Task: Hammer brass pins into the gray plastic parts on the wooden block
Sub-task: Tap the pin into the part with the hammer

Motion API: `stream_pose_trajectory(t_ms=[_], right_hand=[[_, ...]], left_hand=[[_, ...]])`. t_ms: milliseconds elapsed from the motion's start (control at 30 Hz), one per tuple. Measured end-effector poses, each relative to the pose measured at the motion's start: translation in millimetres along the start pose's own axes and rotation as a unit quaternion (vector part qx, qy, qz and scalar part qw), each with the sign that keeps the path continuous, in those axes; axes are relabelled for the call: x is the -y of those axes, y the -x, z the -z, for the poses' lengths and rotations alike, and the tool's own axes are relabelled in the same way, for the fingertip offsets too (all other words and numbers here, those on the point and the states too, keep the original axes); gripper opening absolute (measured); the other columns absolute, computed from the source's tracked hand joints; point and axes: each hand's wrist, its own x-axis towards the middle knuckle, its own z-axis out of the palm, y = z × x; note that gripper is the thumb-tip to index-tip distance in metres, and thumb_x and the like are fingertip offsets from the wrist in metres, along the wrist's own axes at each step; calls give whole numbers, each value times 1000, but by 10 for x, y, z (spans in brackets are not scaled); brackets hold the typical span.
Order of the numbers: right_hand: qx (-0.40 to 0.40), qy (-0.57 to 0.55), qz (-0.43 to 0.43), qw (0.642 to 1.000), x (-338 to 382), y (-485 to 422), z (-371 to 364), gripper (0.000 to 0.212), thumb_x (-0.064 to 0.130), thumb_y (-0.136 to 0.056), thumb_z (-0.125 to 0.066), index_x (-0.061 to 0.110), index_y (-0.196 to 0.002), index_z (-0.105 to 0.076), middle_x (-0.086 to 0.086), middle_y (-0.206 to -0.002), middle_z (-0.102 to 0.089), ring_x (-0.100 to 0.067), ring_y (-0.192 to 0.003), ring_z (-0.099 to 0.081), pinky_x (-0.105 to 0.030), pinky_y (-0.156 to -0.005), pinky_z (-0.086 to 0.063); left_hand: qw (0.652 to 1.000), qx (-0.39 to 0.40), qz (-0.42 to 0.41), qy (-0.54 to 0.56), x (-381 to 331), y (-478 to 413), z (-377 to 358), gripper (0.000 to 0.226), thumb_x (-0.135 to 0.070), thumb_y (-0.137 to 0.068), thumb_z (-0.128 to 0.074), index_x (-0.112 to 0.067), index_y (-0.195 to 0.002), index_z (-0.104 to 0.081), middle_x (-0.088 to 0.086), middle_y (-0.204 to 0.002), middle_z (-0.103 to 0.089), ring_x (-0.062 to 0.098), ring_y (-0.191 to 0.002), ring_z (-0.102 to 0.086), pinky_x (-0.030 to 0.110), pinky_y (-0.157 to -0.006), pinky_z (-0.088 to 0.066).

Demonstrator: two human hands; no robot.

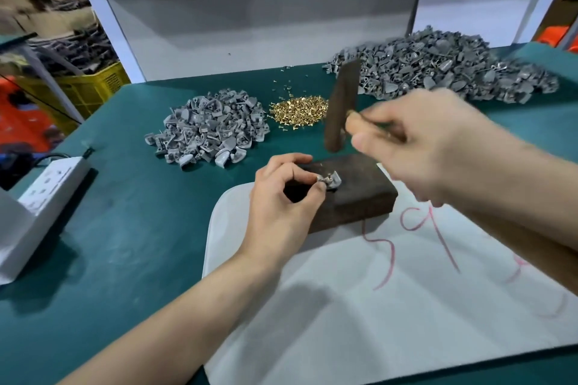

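A dark wooden block (359, 187) lies on a white sheet in the middle of the green table. On its top sits a small gray plastic part (334, 181) with a brass pin standing in it. My left hand (283, 197) pinches that part between thumb and fingertips. My right hand (428, 141) grips the wooden handle of a hammer, and the dark hammer head (341, 106) hangs raised above the block, blurred by motion. A heap of loose brass pins (298, 111) lies behind the block.
A small pile of gray parts (208, 130) sits left of the pins, and a large gray pile (444, 67) at the back right. A white power strip (53, 181) lies at the left edge. The white sheet (391, 291) bears red writing.
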Motion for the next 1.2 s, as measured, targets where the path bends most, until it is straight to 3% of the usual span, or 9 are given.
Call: stream_pose_trajectory(t_ms=[100,167,267,400,533,633,867,1067,1200], right_hand=[[-123,-123,-22,984,-184,-123,91,36,29,-96,-49,14,-63,-55,-3,-44,-53,-13,-27,-47,-21,-29,-38],[-115,-237,-89,960,-411,-221,-28,39,26,-98,-48,6,-65,-52,-4,-44,-53,-14,-27,-44,-21,-28,-34],[-74,-468,-224,852,-785,-268,-345,29,21,-98,-49,-5,-92,-57,-12,-52,-48,-12,-28,-35,-14,-32,-28],[-54,-658,-250,708,-1128,-227,-572,28,22,-100,-40,0,-115,-47,-1,-51,-45,-3,-30,-32,-13,-27,-26],[-35,-721,-247,646,-1254,-264,-600,26,22,-99,-38,2,-113,-46,2,-52,-45,-1,-31,-32,-12,-27,-27],[-27,-712,-253,655,-1267,-273,-629,25,22,-98,-41,2,-113,-48,0,-56,-44,-2,-33,-34,-13,-28,-28],[-43,-626,-201,752,-1231,-206,-662,24,15,-95,-48,-2,-108,-58,-6,-58,-53,-7,-36,-39,-15,-33,-31],[-43,-601,-191,775,-1192,-159,-646,24,13,-95,-48,-4,-108,-58,-7,-58,-54,-10,-35,-40,-16,-33,-31],[-45,-577,-188,794,-1139,-141,-629,15,8,-94,-48,-3,-94,-58,-9,-58,-55,-12,-34,-41,-17,-32,-32]], left_hand=[[1000,1,11,-5,0,-11,-2,23,-7,-81,-71,-23,-67,-62,-16,-109,-61,12,-114,-52,24,-96,-38],[1000,5,24,-8,-6,-5,1,22,-10,-81,-71,-24,-66,-62,-19,-108,-61,8,-113,-52,20,-93,-36],[999,5,34,2,-20,6,7,21,-13,-81,-70,-25,-65,-62,-21,-107,-61,6,-112,-52,17,-89,-36],[999,5,48,13,-38,1,9,21,-15,-81,-68,-23,-63,-61,-21,-106,-62,2,-111,-51,5,-81,-31],[998,5,63,23,-45,-1,5,19,-17,-80,-67,-22,-63,-63,-21,-106,-62,3,-111,-52,7,-82,-33],[997,4,70,30,-48,2,1,17,-19,-79,-66,-22,-62,-63,-23,-104,-63,2,-111,-52,9,-83,-33],[998,-1,54,21,-10,2,-7,24,-13,-84,-65,-26,-65,-59,-19,-102,-65,4,-112,-52,15,-90,-35],[997,-65,7,49,-33,18,-9,12,-21,-78,-58,-20,-72,-47,-8,-81,-71,-4,-99,-61,10,-85,-41],[998,-42,-8,38,-25,13,-1,12,-22,-80,-62,-17,-76,-53,-9,-82,-71,5,-90,-65,16,-83,-44]])
